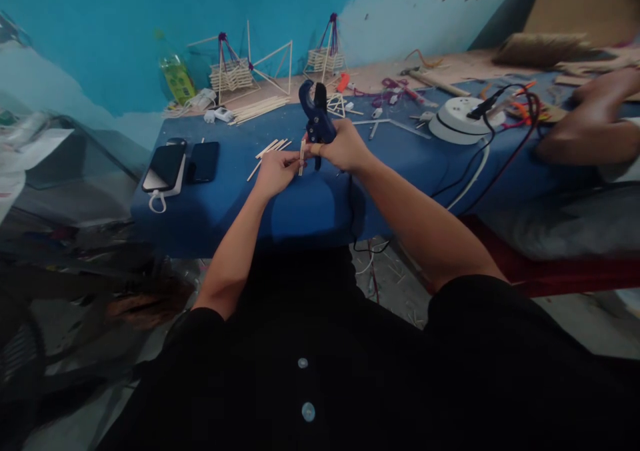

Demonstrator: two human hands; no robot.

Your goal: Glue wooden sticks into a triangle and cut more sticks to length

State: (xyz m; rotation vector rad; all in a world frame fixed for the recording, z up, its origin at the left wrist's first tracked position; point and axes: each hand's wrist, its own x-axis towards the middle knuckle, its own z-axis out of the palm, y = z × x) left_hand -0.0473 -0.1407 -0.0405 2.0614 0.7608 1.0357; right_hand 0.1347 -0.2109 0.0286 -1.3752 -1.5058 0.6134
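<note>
- A blue tabletop (pixel 240 204) crosses mid-frame; turquoise wall (pixel 115 44) fills upper left.
- Wooden sticks (pixel 302 159) stand at centre, pinched by fingers of the left hand (pixel 275 173).
- The right hand's (pixel 347 147) fingers grip a tool (pixel 321 128) (dark blue).

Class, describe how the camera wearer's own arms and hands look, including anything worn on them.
Loose, plain black sleeves end near the elbows, part of a black top with pale round buttons. The forearms are bare, with no watch visible. The left hand and right hand are ungloved; a small yellowish band seems to circle a right-hand finger, too small to identify.
</note>
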